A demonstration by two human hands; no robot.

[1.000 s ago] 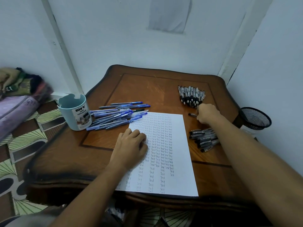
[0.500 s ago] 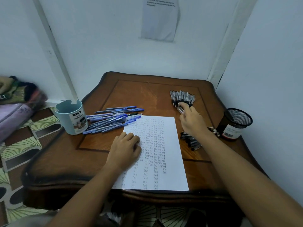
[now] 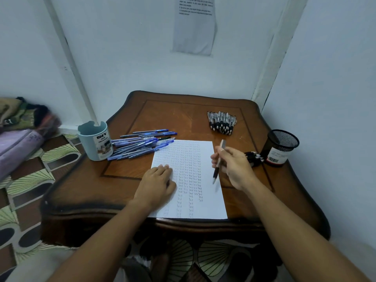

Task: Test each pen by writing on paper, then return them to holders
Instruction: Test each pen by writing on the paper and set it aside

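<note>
- While my left hand [image 3: 155,185] lies flat on the paper [image 3: 205,200], fingers straight and close together, it presses the sheet's left edge to the table [image 3: 183,119].
- Right hand [image 3: 234,167] up over the paper's right edge, fingers curled round a black pen [image 3: 218,164], pinching it mid-barrel.
- Pen tilted, tip down and toward me below my fingers, just above the sheet; I can't tell whether it touches. Its clip end sticks up past my fingertips.
- Columns of "Test" fill the paper between my two hands.
- Beyond my right fingers, a fanned row of black pens [image 3: 222,123] at the table's far side.
- Just behind my right knuckles, another small black bunch [image 3: 253,157], next to the mesh holder [image 3: 281,148] at the right edge.
- Beyond my left fingers, blue pens [image 3: 142,145] in a loose heap, touching the paper's top-left corner, with the teal cup [image 3: 95,143] beside them.
</note>
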